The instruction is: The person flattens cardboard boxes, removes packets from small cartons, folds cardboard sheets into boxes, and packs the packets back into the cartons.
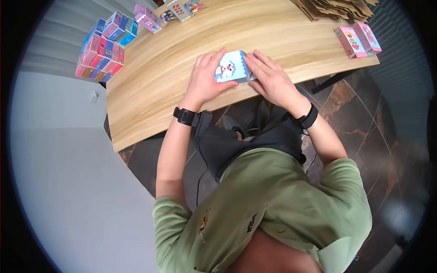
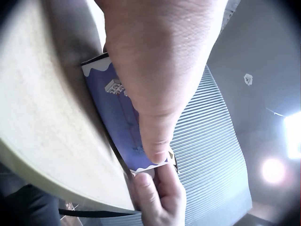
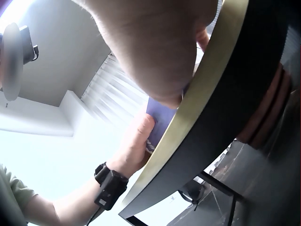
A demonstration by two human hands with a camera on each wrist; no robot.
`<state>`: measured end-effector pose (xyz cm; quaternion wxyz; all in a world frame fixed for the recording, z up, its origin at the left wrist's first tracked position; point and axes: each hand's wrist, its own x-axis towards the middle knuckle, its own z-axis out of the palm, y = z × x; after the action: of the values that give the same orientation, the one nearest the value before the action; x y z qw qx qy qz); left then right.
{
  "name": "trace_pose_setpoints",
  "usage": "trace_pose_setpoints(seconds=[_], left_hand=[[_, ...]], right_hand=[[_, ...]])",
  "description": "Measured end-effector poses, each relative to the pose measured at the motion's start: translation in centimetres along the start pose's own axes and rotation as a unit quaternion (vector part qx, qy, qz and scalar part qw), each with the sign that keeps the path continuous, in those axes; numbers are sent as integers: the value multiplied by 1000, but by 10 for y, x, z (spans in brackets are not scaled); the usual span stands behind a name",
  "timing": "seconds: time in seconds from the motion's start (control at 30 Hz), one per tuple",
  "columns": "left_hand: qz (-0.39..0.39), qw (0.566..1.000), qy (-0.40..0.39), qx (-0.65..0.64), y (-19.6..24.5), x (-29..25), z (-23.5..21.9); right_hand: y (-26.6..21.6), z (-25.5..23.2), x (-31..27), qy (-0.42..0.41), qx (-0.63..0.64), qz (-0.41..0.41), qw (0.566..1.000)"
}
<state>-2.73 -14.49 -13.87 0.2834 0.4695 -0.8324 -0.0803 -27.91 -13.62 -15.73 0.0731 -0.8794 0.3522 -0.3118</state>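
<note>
A small box (image 1: 233,67) with a light blue, wavy-edged top and a pixel-style figure lies near the table's front edge. My left hand (image 1: 205,79) grips its left side, thumb along the near side. At the right end my right hand (image 1: 274,82) holds the box, fingers over the far corner and thumb at the near one. In the left wrist view the purple side (image 2: 117,120) shows, with the left thumb on it and the right fingertips at its end. The right wrist view shows part of the purple side (image 3: 161,117) between the hands.
Stacked colourful boxes (image 1: 102,52) stand at the table's left end. Further boxes (image 1: 148,18) and small bags of pieces (image 1: 193,6) are at the far edge. Flattened brown cardboard (image 1: 334,9) lies far right, with two pink boxes (image 1: 358,40) nearer. The table's front edge (image 1: 173,128) runs close to me.
</note>
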Motion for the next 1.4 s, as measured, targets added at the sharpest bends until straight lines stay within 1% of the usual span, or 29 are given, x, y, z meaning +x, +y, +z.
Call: trace_pose_setpoints(seconds=[0.03,0.07,0.17,0.27,0.37,0.47,0.57,0.67,0.77,0.8,0.93,1.03,1.07,1.17,1.2,1.27,1.3,1.33,1.37,1.4], left_hand=[[-2,1000,10,0,-1,0,1],[-4,1000,20,0,-2,0,2],[-6,999,42,-19,-5,-1,5],[1,999,49,-23,-1,-2,4],[5,998,55,-15,0,-3,3],[4,999,50,-10,3,-2,-1],[8,999,41,-12,5,-2,-1],[19,998,53,-9,4,-1,-1],[46,998,31,-6,-1,6,-7],[53,998,37,-7,-3,8,-6],[66,993,44,88,-7,28,-11],[63,985,54,152,-11,45,-14],[58,987,44,144,-16,52,-15],[29,997,31,64,-37,72,-16],[28,995,22,88,-44,79,-16],[-3,997,67,45,-59,95,-13],[-15,995,91,21,-67,108,-11],[-43,994,100,7,-68,121,-11],[-73,987,111,-86,-74,135,-8],[-122,978,104,-131,-78,147,-4]], right_hand=[[2,-1,-2,-1,-15,5,1000],[0,-4,-2,26,-3,16,1000],[6,2,-1,65,71,31,995],[6,-2,12,103,189,90,972],[9,0,18,85,289,111,947],[6,2,25,-1,393,215,894],[2,-15,35,-59,343,242,906],[0,-21,41,-80,303,215,925],[7,-14,50,-83,273,166,944],[10,-11,55,-87,260,173,946],[34,13,70,-51,404,246,880],[48,5,79,-3,408,242,880],[49,-13,82,-18,404,283,870],[79,-51,80,0,465,342,817],[95,-54,77,55,477,355,802],[127,-49,74,167,493,380,765],[140,-43,77,203,485,391,755],[151,-35,79,238,476,403,744],[157,-28,79,268,467,418,731],[163,-18,84,262,448,436,735]])
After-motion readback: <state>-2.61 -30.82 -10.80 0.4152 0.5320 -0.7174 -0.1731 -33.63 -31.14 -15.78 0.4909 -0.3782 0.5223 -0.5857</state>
